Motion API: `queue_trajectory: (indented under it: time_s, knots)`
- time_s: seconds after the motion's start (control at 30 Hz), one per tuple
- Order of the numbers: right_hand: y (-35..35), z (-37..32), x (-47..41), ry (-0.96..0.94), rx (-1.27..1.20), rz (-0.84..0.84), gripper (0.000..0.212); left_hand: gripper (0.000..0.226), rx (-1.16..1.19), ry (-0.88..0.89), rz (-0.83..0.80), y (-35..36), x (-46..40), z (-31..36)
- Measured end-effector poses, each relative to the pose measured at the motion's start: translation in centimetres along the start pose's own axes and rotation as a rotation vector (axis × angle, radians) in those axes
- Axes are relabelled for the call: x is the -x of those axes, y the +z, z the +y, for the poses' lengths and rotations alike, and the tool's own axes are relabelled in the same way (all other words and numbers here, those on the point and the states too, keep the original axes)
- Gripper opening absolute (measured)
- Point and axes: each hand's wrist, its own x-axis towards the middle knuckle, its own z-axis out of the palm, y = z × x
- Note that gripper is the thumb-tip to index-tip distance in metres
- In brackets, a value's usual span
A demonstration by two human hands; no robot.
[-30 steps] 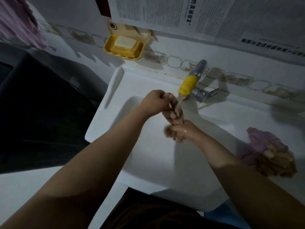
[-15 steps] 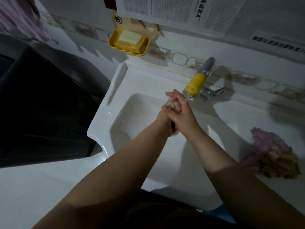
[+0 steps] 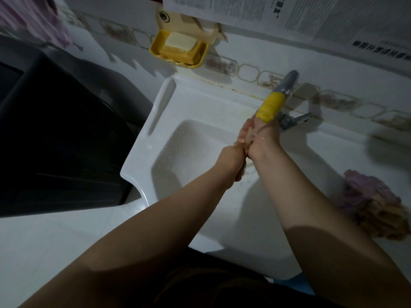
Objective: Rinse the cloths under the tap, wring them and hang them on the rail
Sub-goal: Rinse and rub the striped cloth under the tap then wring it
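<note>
Tightly between both hands, cloth [image 3: 250, 135].

Pale cloth [image 3: 249, 135] seemingly bunched under yellow-tipped tap [image 3: 270, 106]; purple-tan cloths [image 3: 375, 207] heaped on sink ledge.

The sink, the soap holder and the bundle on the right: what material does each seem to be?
Sink: looks like glazed ceramic or moulded plastic, white and glossy.
Soap holder: probably plastic, smooth yellow, thin-walled.
Bundle: soft fabric, purple and tan, fuzzy, crumpled.
</note>
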Motion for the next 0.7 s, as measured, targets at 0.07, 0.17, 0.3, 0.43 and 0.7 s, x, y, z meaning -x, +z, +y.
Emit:
queue_trajectory:
  time_s: [0.07, 0.17, 0.3, 0.43, 0.7]
  knots:
    - [-0.2, -0.3, -1.2, 0.135, -0.15, -0.029, 0.031, 0.038, -0.072, 0.071, -0.024, -0.8, 0.4, 0.4]
    - [-2.3, -0.3, -2.8, 0.103, 0.059, -0.019, 0.037, 0.047, -0.283, 0.234, 0.04, -3.1, -0.1, 1.3]
    - [-4.9, -0.5, -1.6, 0.086, 0.427, -0.163, 0.03, 0.034, -0.237, 0.305, -0.004, -6.7, -1.2, 2.2]
    - [-6.7, -1.6, 0.2, -0.034, 0.821, -0.314, 0.029, 0.016, -0.231, 0.44, 0.079, -7.9, -2.1, 3.7]
    - [-7.5, -3.9, 1.4, 0.005, 1.331, -0.416, 0.041, 0.02, -0.354, 0.611, 0.076, -5.7, -2.0, 3.7]
